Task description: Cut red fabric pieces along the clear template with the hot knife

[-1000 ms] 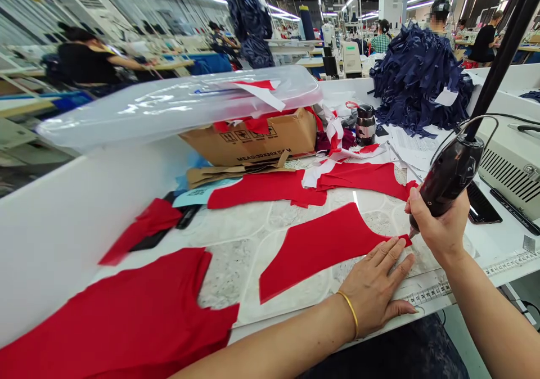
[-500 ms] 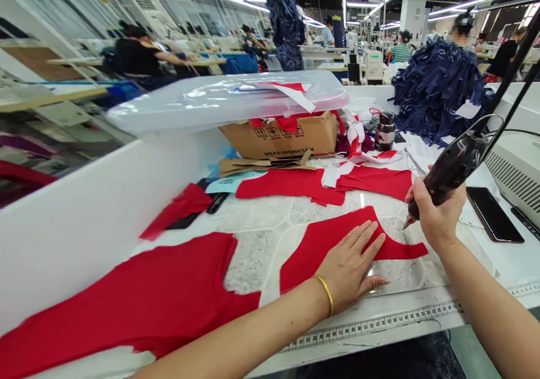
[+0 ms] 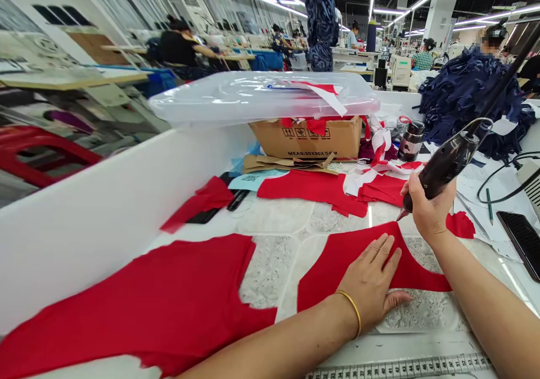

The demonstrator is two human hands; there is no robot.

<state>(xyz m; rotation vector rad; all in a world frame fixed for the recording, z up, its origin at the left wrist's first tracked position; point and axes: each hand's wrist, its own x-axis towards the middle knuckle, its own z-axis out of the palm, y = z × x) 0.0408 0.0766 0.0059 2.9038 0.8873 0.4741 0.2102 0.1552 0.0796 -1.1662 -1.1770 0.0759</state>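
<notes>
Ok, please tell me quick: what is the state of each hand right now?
Left hand: open, flat, pressing on a red fabric piece.
Right hand: closed, holding a corded handheld cutting tool.

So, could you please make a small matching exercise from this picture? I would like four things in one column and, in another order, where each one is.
Things:
1. gold bangle
2. corded handheld cutter
3. red fabric piece
4. cardboard box

Places:
A. under the left hand
B. beneath a clear plastic tub
C. on the left wrist
D. in the right hand

Right pairs: 1-C, 2-D, 3-A, 4-B
</notes>
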